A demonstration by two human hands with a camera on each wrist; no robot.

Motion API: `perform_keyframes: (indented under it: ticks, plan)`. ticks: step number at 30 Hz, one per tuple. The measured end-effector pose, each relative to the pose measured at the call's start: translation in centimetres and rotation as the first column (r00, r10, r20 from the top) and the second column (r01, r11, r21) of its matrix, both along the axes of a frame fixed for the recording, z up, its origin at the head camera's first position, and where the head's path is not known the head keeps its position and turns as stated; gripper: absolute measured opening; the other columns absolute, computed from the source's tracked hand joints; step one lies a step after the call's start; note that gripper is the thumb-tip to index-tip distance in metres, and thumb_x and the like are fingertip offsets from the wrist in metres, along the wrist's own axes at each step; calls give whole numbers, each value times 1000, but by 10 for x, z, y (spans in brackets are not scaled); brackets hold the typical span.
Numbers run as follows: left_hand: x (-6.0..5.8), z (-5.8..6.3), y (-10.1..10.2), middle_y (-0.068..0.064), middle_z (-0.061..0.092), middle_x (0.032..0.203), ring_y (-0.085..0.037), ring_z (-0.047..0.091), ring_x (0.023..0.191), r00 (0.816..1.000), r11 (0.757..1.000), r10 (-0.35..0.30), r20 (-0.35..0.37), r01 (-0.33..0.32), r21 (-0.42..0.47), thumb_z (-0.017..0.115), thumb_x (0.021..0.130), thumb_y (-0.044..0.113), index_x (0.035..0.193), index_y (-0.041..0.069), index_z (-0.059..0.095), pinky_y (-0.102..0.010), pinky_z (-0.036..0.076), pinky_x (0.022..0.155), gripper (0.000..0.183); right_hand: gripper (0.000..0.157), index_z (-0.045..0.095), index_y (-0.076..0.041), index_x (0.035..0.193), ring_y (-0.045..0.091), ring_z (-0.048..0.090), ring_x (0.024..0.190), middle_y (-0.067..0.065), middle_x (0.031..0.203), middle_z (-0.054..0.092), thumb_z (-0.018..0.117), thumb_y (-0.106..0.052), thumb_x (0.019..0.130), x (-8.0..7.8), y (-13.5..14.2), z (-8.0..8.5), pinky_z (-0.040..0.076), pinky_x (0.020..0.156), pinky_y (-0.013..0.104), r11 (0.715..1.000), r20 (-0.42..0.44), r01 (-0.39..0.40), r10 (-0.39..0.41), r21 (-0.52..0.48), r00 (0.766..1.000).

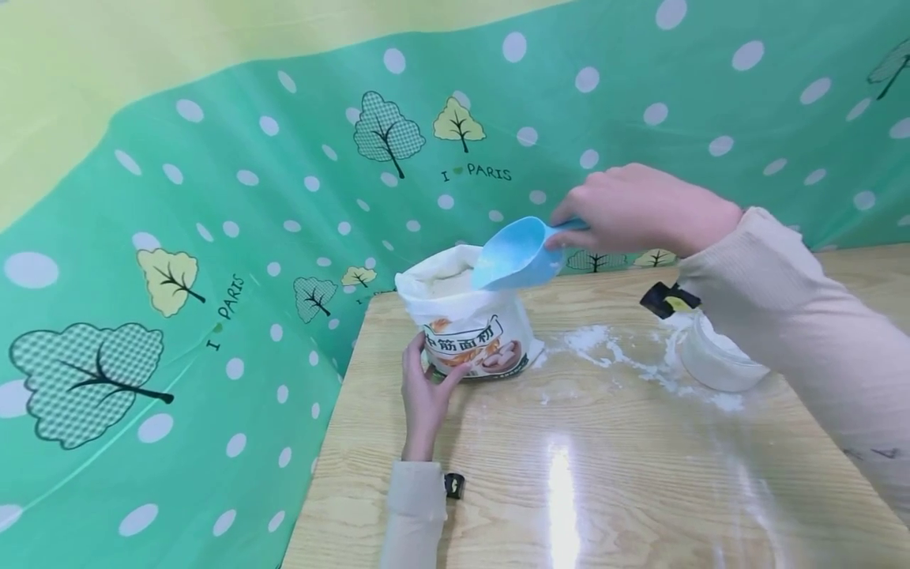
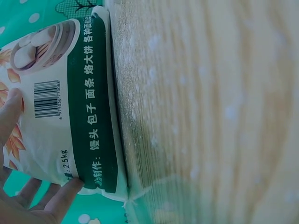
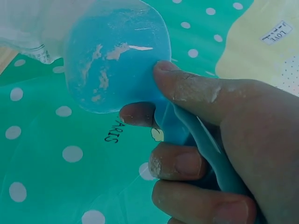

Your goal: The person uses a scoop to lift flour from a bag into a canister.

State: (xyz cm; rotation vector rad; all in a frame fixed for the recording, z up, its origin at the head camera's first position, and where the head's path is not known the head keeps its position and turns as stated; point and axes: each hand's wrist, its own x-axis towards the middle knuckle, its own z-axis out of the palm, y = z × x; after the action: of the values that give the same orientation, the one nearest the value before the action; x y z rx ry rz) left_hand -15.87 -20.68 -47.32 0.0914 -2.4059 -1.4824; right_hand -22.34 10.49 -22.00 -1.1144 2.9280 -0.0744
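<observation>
An open flour bag point(image 1: 462, 332), its top rolled down, stands at the back left of the table. My left hand point(image 1: 425, 387) holds its lower left side, thumb on the printed front and fingers around the edge, as the left wrist view shows beside the barcode. My right hand point(image 1: 633, 209) grips the handle of a light blue scoop point(image 1: 522, 253) above the bag's right side. The scoop tilts down to the left, and its front end dips into the bag's mouth. Flour smears cling to the scoop's inside and to the thumb point(image 3: 201, 88) in the right wrist view.
A clear round container point(image 1: 718, 359) with white powder stands at the right, partly behind the right sleeve. Spilled flour point(image 1: 597, 344) lies between it and the bag. A green dotted cloth point(image 1: 284, 229) hangs behind and left of the wooden table point(image 1: 498, 474).
</observation>
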Motion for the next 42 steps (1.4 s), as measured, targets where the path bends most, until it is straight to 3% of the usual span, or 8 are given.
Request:
perform_keyframes:
  ticks: [11,17,23,28,31,36,42]
  plan:
    - [0,-2,2,1,42,144,-21,41,137,1000,1000,2,6,-2,-2,86,73,39,147,23,39,-41,47,112,90,29,77,-17,105,19,67,81,-2,92,74,66,-42,94,-3,-31,-6,60,78,46,997,87,27,-34,78,996]
    - [2,-3,2,0,42,145,-22,41,138,1000,1000,1,8,-1,-6,86,73,40,147,23,39,-42,47,111,90,22,77,-17,89,16,56,66,-5,73,66,69,-38,92,-1,-45,-13,56,65,35,994,57,31,-37,103,998]
    - [2,-2,3,0,43,144,-22,42,137,1000,1000,1,1,-1,-7,86,73,38,146,23,40,-43,47,111,87,27,65,-15,76,16,48,64,-2,67,55,69,-37,91,0,-63,-12,49,58,30,984,28,57,-63,168,998]
    - [1,-1,3,0,42,145,-23,41,138,1000,1000,0,2,0,-14,85,74,38,147,23,39,-42,47,111,88,26,65,-14,82,20,55,72,3,82,67,68,-37,92,0,-80,-7,54,81,40,967,12,89,-95,238,995]
    - [2,0,2,1,42,145,-22,41,138,1000,1000,9,5,-9,-14,85,74,39,147,24,39,-42,46,112,87,27,67,-12,88,21,56,77,6,96,69,69,-39,91,-1,-90,-6,54,84,41,958,1,99,-103,269,995]
    - [3,1,2,1,42,145,-22,40,138,1000,1000,11,9,-11,-12,84,75,38,147,25,39,-44,46,112,85,24,70,-11,102,19,54,75,6,92,64,66,-32,93,-3,-107,-8,58,62,32,947,-11,110,-112,302,994]
    - [5,1,2,0,42,145,-23,40,139,1000,1000,10,4,-10,-14,85,75,36,148,25,38,-44,46,112,87,18,69,-13,105,16,51,67,3,84,62,57,-16,92,-6,-126,-11,54,56,28,933,-19,94,-93,348,995]
